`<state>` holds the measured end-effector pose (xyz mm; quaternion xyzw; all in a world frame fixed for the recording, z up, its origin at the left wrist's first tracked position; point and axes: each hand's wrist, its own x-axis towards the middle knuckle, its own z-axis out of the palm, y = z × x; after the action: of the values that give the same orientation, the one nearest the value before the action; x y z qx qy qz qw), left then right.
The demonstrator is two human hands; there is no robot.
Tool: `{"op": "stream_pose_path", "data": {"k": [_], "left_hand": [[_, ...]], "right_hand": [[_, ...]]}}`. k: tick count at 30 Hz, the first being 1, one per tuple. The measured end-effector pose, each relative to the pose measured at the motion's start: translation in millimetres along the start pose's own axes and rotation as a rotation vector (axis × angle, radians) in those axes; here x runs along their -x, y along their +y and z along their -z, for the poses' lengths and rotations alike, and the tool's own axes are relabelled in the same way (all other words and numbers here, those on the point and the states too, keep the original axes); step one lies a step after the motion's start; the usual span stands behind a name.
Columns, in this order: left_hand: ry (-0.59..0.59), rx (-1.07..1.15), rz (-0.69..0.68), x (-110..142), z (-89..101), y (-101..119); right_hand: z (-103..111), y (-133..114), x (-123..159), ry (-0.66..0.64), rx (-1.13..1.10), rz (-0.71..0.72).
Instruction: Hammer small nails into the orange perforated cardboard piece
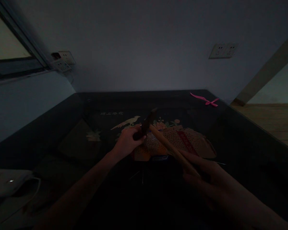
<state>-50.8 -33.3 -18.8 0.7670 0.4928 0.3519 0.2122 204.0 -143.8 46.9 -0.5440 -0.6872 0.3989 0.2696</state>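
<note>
A hammer (164, 141) with a wooden handle and a dark head slants across the middle of the view, above the black table. My left hand (128, 142) is closed round the thick end of the dark head, while the head's tapered end points away from me. My right hand (206, 175) grips the lower part of the handle. Beneath the hammer lies a brown, dotted flat piece (175, 139) with a red band, and orange material (144, 154) shows at its left. The light is very dim, so fine detail is lost.
Thin, pale, needle-like pieces (142, 177) lie on the black table (98, 188), which has printed bird and flower patterns. A pink ribbon (207, 102) rests at the far right. At the left is a white device (11, 182) with a cable. Wall sockets (223, 51) are behind.
</note>
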Motion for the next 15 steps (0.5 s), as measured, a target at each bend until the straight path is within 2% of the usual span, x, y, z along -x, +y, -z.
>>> {"op": "stream_pose_path", "data": {"k": [6, 11, 15], "left_hand": [[0.004, 0.019, -0.008, -1.2, 1.5, 4.5], [-0.011, 0.024, 0.042, -1.5, 0.8, 2.5], [-0.013, 0.071, 0.058, -1.7, -0.5, 0.2]], "right_hand": [[1.1, -1.5, -1.0, 0.022, 0.017, 0.026], [-1.1, -0.9, -2.9, -0.029, 0.021, 0.013], [-1.3, 0.3, -2.5, -0.004, -0.015, 0.015]]}}
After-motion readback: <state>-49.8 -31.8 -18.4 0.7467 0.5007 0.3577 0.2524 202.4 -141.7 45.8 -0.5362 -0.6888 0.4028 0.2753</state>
